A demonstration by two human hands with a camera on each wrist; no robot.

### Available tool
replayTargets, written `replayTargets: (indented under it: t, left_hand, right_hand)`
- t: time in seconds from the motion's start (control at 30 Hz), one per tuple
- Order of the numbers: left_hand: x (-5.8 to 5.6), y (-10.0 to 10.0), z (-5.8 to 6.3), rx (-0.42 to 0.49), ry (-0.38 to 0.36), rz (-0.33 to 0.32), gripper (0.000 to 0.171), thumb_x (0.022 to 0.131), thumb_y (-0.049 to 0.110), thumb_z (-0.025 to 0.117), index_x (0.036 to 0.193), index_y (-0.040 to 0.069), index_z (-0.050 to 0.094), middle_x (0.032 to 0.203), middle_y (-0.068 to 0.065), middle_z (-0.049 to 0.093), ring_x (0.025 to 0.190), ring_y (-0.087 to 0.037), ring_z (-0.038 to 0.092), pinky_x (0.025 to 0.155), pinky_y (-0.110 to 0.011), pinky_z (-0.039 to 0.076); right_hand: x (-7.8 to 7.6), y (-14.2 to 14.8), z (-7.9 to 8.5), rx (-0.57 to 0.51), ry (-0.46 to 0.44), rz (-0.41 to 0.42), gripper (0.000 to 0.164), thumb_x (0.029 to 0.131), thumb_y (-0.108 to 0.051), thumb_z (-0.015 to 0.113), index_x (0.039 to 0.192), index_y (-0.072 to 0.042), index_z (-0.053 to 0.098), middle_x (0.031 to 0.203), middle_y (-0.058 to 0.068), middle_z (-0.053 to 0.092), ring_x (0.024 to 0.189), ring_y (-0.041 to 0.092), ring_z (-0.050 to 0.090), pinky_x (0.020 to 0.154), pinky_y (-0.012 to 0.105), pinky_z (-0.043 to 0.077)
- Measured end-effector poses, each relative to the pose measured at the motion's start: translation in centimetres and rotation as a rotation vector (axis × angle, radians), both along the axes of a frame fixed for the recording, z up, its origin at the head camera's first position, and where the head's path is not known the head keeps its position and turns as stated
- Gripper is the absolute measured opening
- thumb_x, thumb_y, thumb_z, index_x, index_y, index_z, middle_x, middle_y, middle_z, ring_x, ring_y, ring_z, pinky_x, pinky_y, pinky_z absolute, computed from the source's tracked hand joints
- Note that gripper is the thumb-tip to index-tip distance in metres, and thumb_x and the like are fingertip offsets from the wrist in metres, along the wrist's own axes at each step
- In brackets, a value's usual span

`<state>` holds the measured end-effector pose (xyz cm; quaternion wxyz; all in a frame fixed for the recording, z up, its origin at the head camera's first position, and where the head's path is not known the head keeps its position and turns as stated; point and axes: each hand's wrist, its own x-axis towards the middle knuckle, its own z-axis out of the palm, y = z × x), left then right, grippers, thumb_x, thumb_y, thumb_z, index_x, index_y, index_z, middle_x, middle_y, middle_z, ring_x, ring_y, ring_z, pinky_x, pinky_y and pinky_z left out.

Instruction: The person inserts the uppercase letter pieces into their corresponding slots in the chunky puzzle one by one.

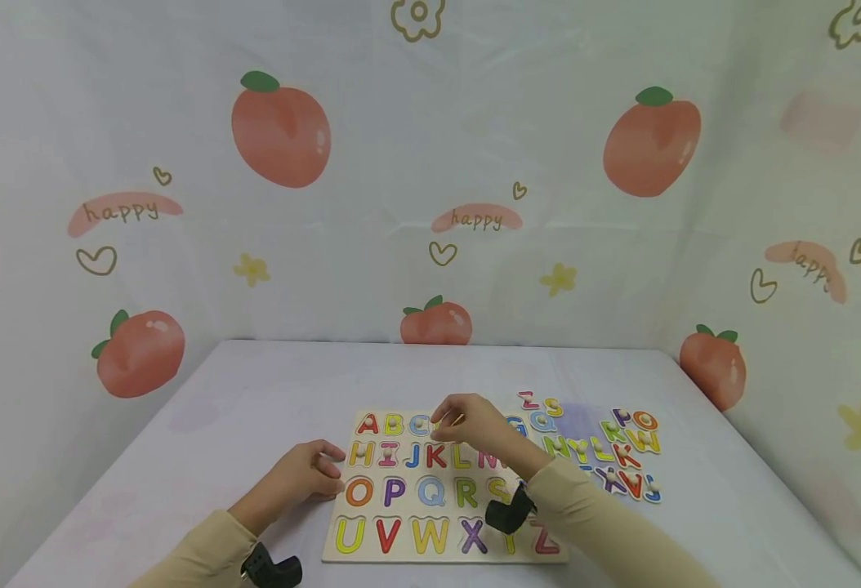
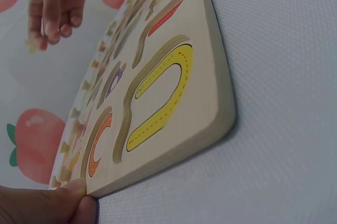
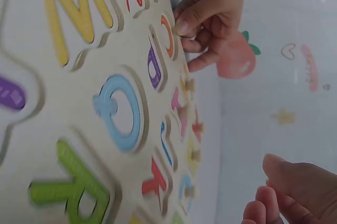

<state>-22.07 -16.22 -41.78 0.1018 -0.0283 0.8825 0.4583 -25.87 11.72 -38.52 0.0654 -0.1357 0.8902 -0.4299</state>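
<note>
A wooden alphabet puzzle board (image 1: 372, 554) lies on the table, its recesses printed with coloured letters. My left hand (image 1: 305, 472) holds the board's left edge, thumb on top and a finger low at the side in the left wrist view. Over the top row hovers my right hand (image 1: 475, 420), fingers bent loosely near the letter C (image 1: 419, 424); no piece shows between them. Knobbed pieces sit in the board, among them the letter A (image 1: 368, 424), the letter H (image 1: 361, 454) and the letter I (image 1: 388, 454). My right hand and forearm hide part of the upper rows.
Several loose knobbed letters lie right of the board, including a red V (image 1: 631, 484), a yellow W (image 1: 645, 442) and an orange O (image 1: 645, 420). A pink Z-like letter (image 1: 528, 400) lies behind its top right corner. A patterned curtain (image 1: 372, 269) hangs behind the white table (image 1: 254, 384).
</note>
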Motion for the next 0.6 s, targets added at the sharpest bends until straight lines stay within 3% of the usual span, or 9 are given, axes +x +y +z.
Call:
replayTargets:
  t: [0.37, 0.6]
  left_hand:
    - [-0.2, -0.2, -0.4, 0.007, 0.006, -0.003, 0.042, 0.073, -0.001, 0.078, 0.111, -0.002, 0.060, 0.080, -0.007, 0.060, 0.068, -0.015, 0.057, 0.061, -0.028, 0.052]
    - [-0.2, -0.1, -0.4, -0.019, 0.014, -0.005, 0.041, 0.074, 0.001, 0.079, 0.111, -0.001, 0.061, 0.080, -0.006, 0.061, 0.068, -0.015, 0.057, 0.061, -0.028, 0.051]
  right_hand:
    - [1.5, 8.2, 0.3, -0.061, 0.024, -0.085, 0.019, 0.087, -0.012, 0.071, 0.101, -0.001, 0.066, 0.084, 0.004, 0.060, 0.076, 0.016, 0.058, 0.070, 0.029, 0.052]
    - [2.7, 13.7, -0.3, -0.036, -0.002, -0.219, 0.028, 0.088, -0.018, 0.070, 0.111, -0.002, 0.063, 0.092, 0.005, 0.062, 0.085, 0.017, 0.057, 0.073, 0.026, 0.052]
